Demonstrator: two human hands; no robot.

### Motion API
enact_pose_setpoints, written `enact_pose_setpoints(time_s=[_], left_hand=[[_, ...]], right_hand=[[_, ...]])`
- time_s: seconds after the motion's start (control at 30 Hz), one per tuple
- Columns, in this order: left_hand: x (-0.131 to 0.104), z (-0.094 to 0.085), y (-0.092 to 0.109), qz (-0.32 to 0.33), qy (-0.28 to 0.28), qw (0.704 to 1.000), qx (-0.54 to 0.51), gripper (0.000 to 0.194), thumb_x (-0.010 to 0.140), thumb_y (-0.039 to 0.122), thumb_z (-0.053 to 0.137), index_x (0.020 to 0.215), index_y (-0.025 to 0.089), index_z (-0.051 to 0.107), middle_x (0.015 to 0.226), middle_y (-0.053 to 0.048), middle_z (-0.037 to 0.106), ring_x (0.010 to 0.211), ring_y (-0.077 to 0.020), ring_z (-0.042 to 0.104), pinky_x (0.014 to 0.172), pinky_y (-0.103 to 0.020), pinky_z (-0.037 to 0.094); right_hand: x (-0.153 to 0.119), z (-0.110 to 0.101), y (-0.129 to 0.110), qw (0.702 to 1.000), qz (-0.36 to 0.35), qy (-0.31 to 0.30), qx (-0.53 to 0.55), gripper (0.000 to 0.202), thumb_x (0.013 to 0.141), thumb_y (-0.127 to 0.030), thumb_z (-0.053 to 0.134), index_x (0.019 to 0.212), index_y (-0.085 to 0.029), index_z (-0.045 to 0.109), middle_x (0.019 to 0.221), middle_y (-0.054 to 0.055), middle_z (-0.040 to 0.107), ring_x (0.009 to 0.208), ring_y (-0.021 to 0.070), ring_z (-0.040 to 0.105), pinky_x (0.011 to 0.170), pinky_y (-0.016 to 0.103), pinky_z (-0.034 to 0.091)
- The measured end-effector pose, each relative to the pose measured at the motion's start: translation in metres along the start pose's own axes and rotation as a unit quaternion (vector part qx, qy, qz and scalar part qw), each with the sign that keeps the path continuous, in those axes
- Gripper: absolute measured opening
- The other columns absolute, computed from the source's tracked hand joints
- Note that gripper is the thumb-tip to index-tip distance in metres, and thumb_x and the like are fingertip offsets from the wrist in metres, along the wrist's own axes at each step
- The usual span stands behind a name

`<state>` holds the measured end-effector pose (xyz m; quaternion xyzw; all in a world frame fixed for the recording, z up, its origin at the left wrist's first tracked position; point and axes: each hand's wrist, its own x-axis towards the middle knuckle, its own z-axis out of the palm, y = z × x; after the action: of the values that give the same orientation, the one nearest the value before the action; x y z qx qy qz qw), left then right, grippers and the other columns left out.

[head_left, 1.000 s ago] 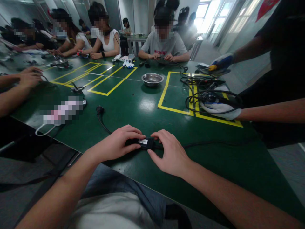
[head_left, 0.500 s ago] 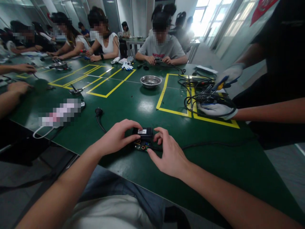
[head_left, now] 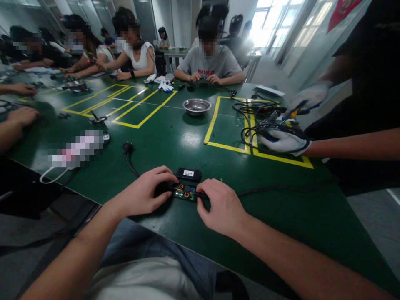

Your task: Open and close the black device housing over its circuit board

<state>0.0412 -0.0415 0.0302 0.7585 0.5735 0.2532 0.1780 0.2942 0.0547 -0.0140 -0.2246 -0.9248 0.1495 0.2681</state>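
Near edge of green tabletop (head_left: 168, 137): open black rectangular plastic casing (head_left: 185, 193), circuit board and copper-coloured coils exposed. Left hand's (head_left: 146, 189) grip pinches its left end; right hand's (head_left: 221, 204) grip, its right end. Black cable (head_left: 265, 190) runs toward right edge. Just beyond casing: black lid (head_left: 179, 173), white label up. Farther, leftward: black plug (head_left: 127, 147). Toward far edge: round steel bowl (head_left: 196, 113).

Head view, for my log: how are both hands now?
Left hand: partly closed at the left end of the open case; grip cannot be told.
Right hand: partly closed at its right end; likewise unclear.
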Motion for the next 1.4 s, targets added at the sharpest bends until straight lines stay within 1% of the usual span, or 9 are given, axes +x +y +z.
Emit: enact_pose_setpoints(time_s=[0.1,0.27,0.4,0.57,0.63,0.77,0.97,1.23,1.4], left_hand=[[-0.011,0.004,-0.006,0.006,0.012,1.000,0.012,0.028,0.104,0.017,0.060,0.126,0.021,0.077,0.115,-0.009,0.075,0.106,-0.0230,0.073,0.097,-0.036,0.061],[-0.012,0.008,-0.015,0.025,0.013,0.999,0.022,0.029,0.110,0.020,0.057,0.127,0.024,0.080,0.114,-0.009,0.075,0.102,-0.0208,0.073,0.090,-0.031,0.060],[-0.012,0.006,-0.013,0.026,0.021,0.999,0.021,0.028,0.111,0.020,0.057,0.126,0.024,0.080,0.114,-0.009,0.074,0.102,-0.0203,0.073,0.090,-0.031,0.060],[-0.011,0.003,-0.006,0.015,0.058,0.998,0.005,0.027,0.110,0.023,0.057,0.130,0.022,0.076,0.115,-0.009,0.075,0.103,-0.0207,0.073,0.094,-0.032,0.061],[-0.011,0.002,-0.005,0.005,0.063,0.998,0.004,0.022,0.109,0.023,0.059,0.124,0.021,0.076,0.113,-0.009,0.077,0.102,-0.0211,0.073,0.094,-0.033,0.061],[-0.011,0.004,-0.008,0.006,0.039,0.999,-0.008,0.016,0.108,0.020,0.061,0.112,0.021,0.076,0.108,-0.007,0.079,0.100,-0.0206,0.074,0.091,-0.031,0.060],[-0.012,0.006,-0.016,0.021,0.023,0.999,-0.022,0.018,0.109,0.022,0.062,0.112,0.021,0.079,0.109,-0.008,0.079,0.101,-0.0199,0.075,0.090,-0.030,0.060],[-0.009,-0.003,-0.011,0.027,0.006,1.000,-0.003,0.020,0.110,0.023,0.061,0.112,0.021,0.080,0.111,-0.008,0.079,0.101,-0.0195,0.076,0.091,-0.029,0.060],[-0.010,-0.003,-0.011,0.020,0.010,1.000,-0.007,0.020,0.111,0.025,0.061,0.113,0.021,0.081,0.111,-0.008,0.079,0.102,-0.0200,0.076,0.092,-0.030,0.061]], right_hand=[[-0.002,-0.001,0.000,1.000,0.004,0.006,-0.003,0.013,0.088,-0.015,0.063,0.098,-0.024,0.064,0.092,0.005,0.074,0.083,0.0247,0.071,0.073,0.037,0.051],[-0.003,0.000,0.002,1.000,0.004,0.013,0.015,0.014,0.090,-0.014,0.061,0.100,-0.023,0.065,0.093,0.005,0.074,0.083,0.0234,0.074,0.071,0.035,0.054],[-0.002,0.000,0.002,0.999,-0.008,0.032,0.030,0.012,0.093,-0.014,0.059,0.098,-0.023,0.065,0.092,0.005,0.074,0.082,0.0224,0.073,0.071,0.035,0.055],[0.001,-0.004,0.001,0.995,-0.015,0.071,0.061,0.012,0.095,-0.014,0.057,0.100,-0.023,0.063,0.093,0.005,0.073,0.081,0.0206,0.072,0.069,0.032,0.054],[0.001,-0.006,0.000,0.995,-0.011,0.071,0.068,0.012,0.095,-0.014,0.057,0.099,-0.024,0.063,0.093,0.005,0.072,0.080,0.0203,0.071,0.067,0.032,0.053],[0.000,-0.004,0.001,0.996,-0.001,0.057,0.063,0.010,0.094,-0.015,0.058,0.094,-0.024,0.062,0.090,0.004,0.071,0.076,0.0198,0.069,0.067,0.033,0.053],[0.000,-0.002,0.002,0.997,0.010,0.043,0.063,0.009,0.093,-0.016,0.058,0.091,-0.023,0.063,0.087,0.003,0.070,0.071,0.0186,0.067,0.064,0.032,0.050],[0.000,-0.003,0.002,0.997,0.012,0.039,0.070,0.009,0.093,-0.015,0.059,0.092,-0.023,0.063,0.088,0.003,0.070,0.073,0.0184,0.067,0.063,0.030,0.050],[0.000,-0.003,0.002,0.997,0.013,0.029,0.077,0.010,0.093,-0.015,0.059,0.092,-0.024,0.063,0.089,0.003,0.071,0.073,0.0183,0.067,0.064,0.030,0.050]])
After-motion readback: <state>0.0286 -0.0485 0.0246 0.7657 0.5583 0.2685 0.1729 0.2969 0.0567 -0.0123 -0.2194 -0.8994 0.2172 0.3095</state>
